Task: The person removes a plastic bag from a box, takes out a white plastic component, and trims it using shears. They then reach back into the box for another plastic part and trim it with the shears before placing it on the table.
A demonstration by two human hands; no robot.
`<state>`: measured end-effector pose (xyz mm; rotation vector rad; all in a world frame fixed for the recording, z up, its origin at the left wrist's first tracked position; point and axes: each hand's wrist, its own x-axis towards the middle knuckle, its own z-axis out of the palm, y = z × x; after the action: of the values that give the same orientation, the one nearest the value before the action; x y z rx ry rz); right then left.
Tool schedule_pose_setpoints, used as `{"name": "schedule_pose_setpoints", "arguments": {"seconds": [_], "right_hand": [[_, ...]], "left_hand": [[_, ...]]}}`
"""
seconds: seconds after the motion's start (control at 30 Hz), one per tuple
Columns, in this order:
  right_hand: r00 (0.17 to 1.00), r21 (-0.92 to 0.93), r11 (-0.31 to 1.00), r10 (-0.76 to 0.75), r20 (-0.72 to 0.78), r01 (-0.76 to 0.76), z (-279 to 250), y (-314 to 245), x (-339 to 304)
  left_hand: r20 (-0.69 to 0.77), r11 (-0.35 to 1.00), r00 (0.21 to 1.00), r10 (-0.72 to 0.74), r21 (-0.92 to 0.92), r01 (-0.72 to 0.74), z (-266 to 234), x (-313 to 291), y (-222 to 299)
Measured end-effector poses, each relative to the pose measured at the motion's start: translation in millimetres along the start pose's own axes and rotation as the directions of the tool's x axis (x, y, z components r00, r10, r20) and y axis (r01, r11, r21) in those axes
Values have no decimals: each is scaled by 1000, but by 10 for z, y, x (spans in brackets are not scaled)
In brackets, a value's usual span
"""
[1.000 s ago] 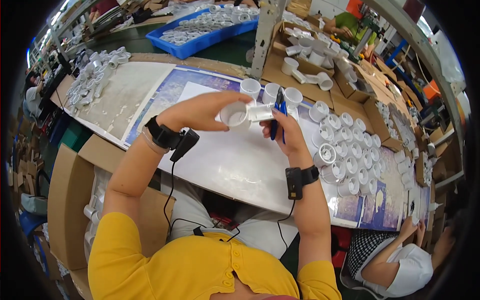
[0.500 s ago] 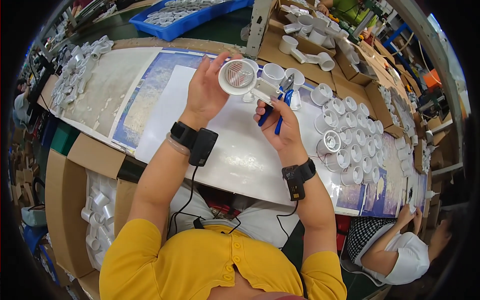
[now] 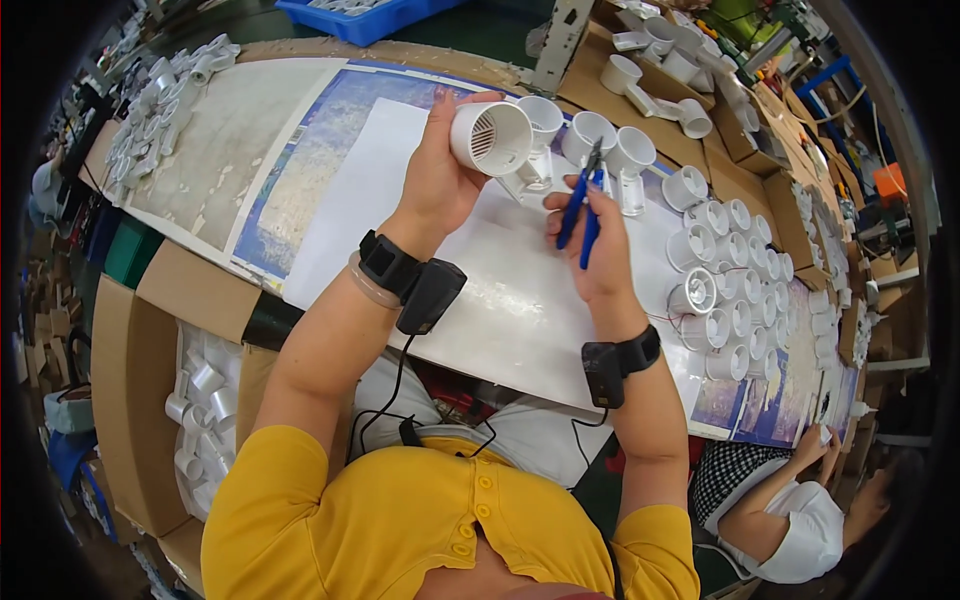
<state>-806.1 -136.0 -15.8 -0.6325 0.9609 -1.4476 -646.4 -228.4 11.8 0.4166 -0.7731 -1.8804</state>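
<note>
My left hand [image 3: 445, 180] is closed round a white plastic cup-shaped part [image 3: 507, 150], its slotted bottom visible through the open mouth. A flat arm sticks out under the cup. In my right hand [image 3: 604, 245] is a pair of blue-handled cutting pliers [image 3: 590, 215], jaws pointing up and away from me. The pliers are apart from the held part. Just beyond both hands stand three similar white parts, among them one cup [image 3: 541, 118] close to my left fingers and another [image 3: 632, 150] to the right of the plier tips.
Rows of white cups [image 3: 735, 285] stand on the right of the table. White pieces [image 3: 160, 120] are heaped at far left, and a blue tray [image 3: 370, 18] is at the back. A cardboard box [image 3: 150, 400] of white parts is at my left. A person [image 3: 785, 510] works at lower right.
My left hand has turned the white part so that its mouth tips rightward. My right hand with the pliers has drawn away from the part's arm. The whole view has shifted slightly.
</note>
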Motion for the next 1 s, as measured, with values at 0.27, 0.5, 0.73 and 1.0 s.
{"name": "schedule_pose_setpoints", "arguments": {"seconds": [0.27, 0.5, 0.73, 1.0], "right_hand": [[835, -609, 625, -539, 116, 488, 119, -157, -91], [743, -871, 33, -538, 397, 490, 191, -337, -260], [667, -870, -372, -563, 488, 323, 313, -244, -293], [688, -827, -547, -549, 474, 134, 333, -163, -288]], "left_hand": [[-15, 993, 1000, 23, 119, -21, -49, 13, 11], [-3, 951, 1000, 16, 309, -15, -39, -23, -4], [27, 849, 999, 26, 527, -36, -24, -41, -86], [34, 782, 999, 8, 623, -28, -21, 2, -140]]}}
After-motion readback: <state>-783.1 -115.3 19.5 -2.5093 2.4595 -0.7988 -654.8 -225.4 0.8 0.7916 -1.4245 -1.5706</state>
